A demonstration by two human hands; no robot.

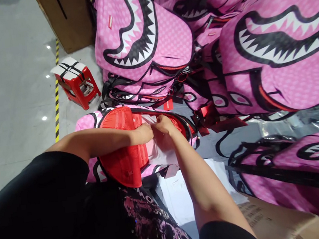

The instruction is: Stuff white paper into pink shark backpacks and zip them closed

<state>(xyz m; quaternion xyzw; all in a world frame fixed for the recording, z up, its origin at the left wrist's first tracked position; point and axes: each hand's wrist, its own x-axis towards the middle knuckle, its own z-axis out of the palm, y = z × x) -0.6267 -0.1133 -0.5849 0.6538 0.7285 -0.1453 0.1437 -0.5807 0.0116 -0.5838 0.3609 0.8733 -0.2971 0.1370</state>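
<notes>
A pink backpack (85, 122) lies on its back in front of me, its flap open and the red lining (124, 165) showing. Whitish, thin paper (163, 151) sits in the opening. My left hand (144, 133) is closed on the paper's left part, over the red lining. Just to its right, my right hand (164, 125) pinches the paper near its upper edge. The fingertips of both hands point toward each other, a small gap apart.
Pink backpacks with shark-mouth prints (177, 37) are piled ahead and to the right. White sheets (178, 198) lie beneath my right forearm. A cardboard box (282, 216) stands at lower right, a red stool (79, 84) and a brown carton (69, 22) at upper left.
</notes>
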